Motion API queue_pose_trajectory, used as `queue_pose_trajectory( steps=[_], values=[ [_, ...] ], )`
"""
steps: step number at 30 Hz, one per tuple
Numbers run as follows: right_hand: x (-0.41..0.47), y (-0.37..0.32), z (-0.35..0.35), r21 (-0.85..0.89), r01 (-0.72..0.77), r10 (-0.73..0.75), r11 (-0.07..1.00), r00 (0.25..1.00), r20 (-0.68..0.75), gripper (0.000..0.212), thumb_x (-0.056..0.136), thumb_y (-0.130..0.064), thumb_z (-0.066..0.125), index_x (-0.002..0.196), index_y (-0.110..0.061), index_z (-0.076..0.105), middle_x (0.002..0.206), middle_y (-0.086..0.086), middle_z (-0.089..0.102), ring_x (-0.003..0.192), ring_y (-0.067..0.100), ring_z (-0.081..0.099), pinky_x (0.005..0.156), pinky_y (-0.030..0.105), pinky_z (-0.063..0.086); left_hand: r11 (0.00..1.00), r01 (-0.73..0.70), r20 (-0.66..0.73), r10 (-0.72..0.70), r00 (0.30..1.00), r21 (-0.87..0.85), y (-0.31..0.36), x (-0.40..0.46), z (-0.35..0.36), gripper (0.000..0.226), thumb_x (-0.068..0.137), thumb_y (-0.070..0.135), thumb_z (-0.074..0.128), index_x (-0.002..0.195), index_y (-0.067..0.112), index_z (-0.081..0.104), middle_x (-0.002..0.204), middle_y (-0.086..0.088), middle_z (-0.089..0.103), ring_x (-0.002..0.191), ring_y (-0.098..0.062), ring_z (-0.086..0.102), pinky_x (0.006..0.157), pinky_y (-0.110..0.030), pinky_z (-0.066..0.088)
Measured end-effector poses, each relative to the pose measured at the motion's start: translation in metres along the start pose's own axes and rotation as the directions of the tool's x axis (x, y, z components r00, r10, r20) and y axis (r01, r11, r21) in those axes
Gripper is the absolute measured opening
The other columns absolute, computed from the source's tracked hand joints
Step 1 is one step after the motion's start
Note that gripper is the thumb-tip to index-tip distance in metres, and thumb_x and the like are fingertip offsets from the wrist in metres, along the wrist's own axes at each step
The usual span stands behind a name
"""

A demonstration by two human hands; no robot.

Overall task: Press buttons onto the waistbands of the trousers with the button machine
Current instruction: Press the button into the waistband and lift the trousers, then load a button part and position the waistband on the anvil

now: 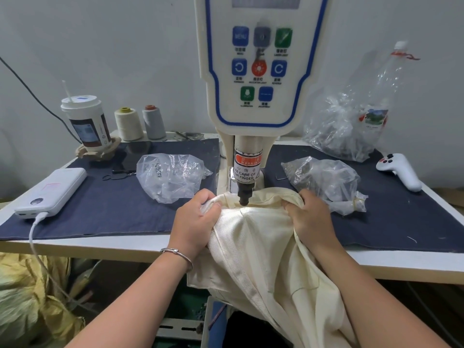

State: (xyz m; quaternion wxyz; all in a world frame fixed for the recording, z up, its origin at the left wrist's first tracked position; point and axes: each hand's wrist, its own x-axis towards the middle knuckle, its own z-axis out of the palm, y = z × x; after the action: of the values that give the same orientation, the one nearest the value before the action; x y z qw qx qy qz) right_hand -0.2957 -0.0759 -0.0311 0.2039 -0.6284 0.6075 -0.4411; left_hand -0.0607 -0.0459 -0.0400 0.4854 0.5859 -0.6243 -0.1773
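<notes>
Cream trousers (261,252) hang over the table's front edge, their waistband pulled up under the button machine (258,71). The machine's black punch tip (243,197) sits on or just above the waistband fabric. My left hand (195,222) grips a bunch of the fabric left of the punch, fingers curled round it. Right of the punch, my right hand (311,217) grips the waistband the same way. The two hands hold the cloth stretched between them. Whether a button lies under the punch is hidden.
Dark blue cloth (105,209) covers the white table. Plastic bags of button parts lie left (173,177) and right (326,182) of the machine. A power bank (52,192), cup (85,124), two thread cones (140,124), a bottle (384,96) and a white controller (401,172) stand around.
</notes>
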Motion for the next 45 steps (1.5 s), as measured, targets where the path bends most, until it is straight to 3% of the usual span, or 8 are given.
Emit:
queue_pose_trajectory(
  steps=[20,26,29,33,36,39,42,45],
  values=[
    [-0.006,-0.013,-0.004,-0.003,-0.046,0.046,0.999,0.999,0.008,0.025,0.087,-0.026,0.064,0.077,-0.010,0.048,0.072,0.004,0.055,0.071,0.025,0.052,0.067,0.042,0.043,0.999,-0.011,-0.058,0.009,0.998,-0.035,-0.001,-0.001,0.002,0.008,0.082,0.032,0.052,0.076,0.027,0.054,0.071,0.010,0.060,0.068,-0.005,0.053,0.059,-0.011,0.038],
    [0.000,-0.050,-0.024,0.184,-0.162,0.164,0.970,0.986,0.002,0.019,0.083,-0.010,0.068,0.073,0.003,0.058,0.064,0.004,0.054,0.061,0.014,0.046,0.047,0.012,0.034,0.994,0.008,-0.136,-0.023,0.990,-0.110,0.016,-0.004,-0.006,0.016,0.081,0.034,0.053,0.071,0.021,0.053,0.060,0.012,0.054,0.056,-0.002,0.047,0.053,-0.012,0.036],
    [0.001,-0.075,-0.047,0.290,-0.389,0.312,0.875,0.909,0.278,0.012,0.083,-0.017,0.070,0.076,-0.007,0.071,0.068,0.005,0.067,0.061,0.013,0.063,0.057,0.013,0.050,0.962,0.111,-0.207,-0.165,0.964,-0.248,0.027,-0.008,-0.011,0.020,0.078,0.032,0.055,0.062,0.021,0.050,0.051,0.017,0.047,0.050,-0.001,0.041,0.049,-0.013,0.035],
    [-0.016,-0.086,-0.061,0.374,-0.698,0.370,0.611,0.669,0.645,0.020,0.092,-0.011,0.056,0.082,-0.001,0.069,0.062,0.012,0.069,0.048,0.019,0.066,0.040,0.023,0.051,0.932,0.264,-0.052,-0.285,0.957,-0.249,0.036,-0.012,-0.025,0.024,0.079,0.024,0.060,0.063,0.006,0.057,0.066,-0.004,0.055,0.061,-0.011,0.045,0.061,-0.029,0.041],
    [-0.031,-0.078,-0.061,0.304,-0.770,0.362,0.561,0.559,0.746,0.019,0.076,-0.013,0.063,0.073,0.001,0.075,0.066,0.016,0.071,0.052,0.023,0.069,0.041,0.027,0.052,0.838,0.430,0.103,-0.421,0.901,-0.336,0.036,-0.025,-0.035,0.018,0.072,0.028,0.065,0.067,0.011,0.067,0.074,-0.009,0.062,0.075,-0.023,0.054,0.077,-0.048,0.046],
    [-0.043,-0.073,-0.060,0.280,-0.800,0.343,0.531,0.504,0.793,0.022,0.064,-0.015,0.068,0.075,0.001,0.078,0.075,0.018,0.072,0.061,0.026,0.071,0.049,0.030,0.056,0.653,0.612,0.311,-0.527,0.790,-0.447,0.039,-0.037,-0.044,0.043,0.052,0.038,0.071,0.078,0.005,0.073,0.079,-0.014,0.066,0.074,-0.026,0.059,0.074,-0.040,0.046],
    [-0.039,-0.074,-0.057,0.262,-0.791,0.389,0.553,0.523,0.758,0.022,0.081,-0.011,0.065,0.097,0.002,0.072,0.080,0.017,0.071,0.066,0.026,0.069,0.061,0.033,0.058,0.687,0.655,0.330,-0.568,0.754,-0.314,0.046,-0.035,-0.052,0.019,0.065,0.033,0.067,0.065,0.015,0.074,0.076,-0.011,0.067,0.074,-0.024,0.059,0.075,-0.037,0.046],
    [-0.040,-0.079,-0.059,0.193,-0.743,0.390,0.641,0.532,0.752,0.021,0.081,-0.009,0.066,0.098,0.002,0.071,0.082,0.018,0.072,0.065,0.025,0.070,0.055,0.030,0.057,0.721,0.648,0.312,-0.574,0.757,-0.246,0.051,-0.034,-0.057,0.017,0.058,0.032,0.060,0.047,0.020,0.056,0.058,-0.002,0.049,0.061,-0.020,0.043,0.064,-0.032,0.037]
  ],
)
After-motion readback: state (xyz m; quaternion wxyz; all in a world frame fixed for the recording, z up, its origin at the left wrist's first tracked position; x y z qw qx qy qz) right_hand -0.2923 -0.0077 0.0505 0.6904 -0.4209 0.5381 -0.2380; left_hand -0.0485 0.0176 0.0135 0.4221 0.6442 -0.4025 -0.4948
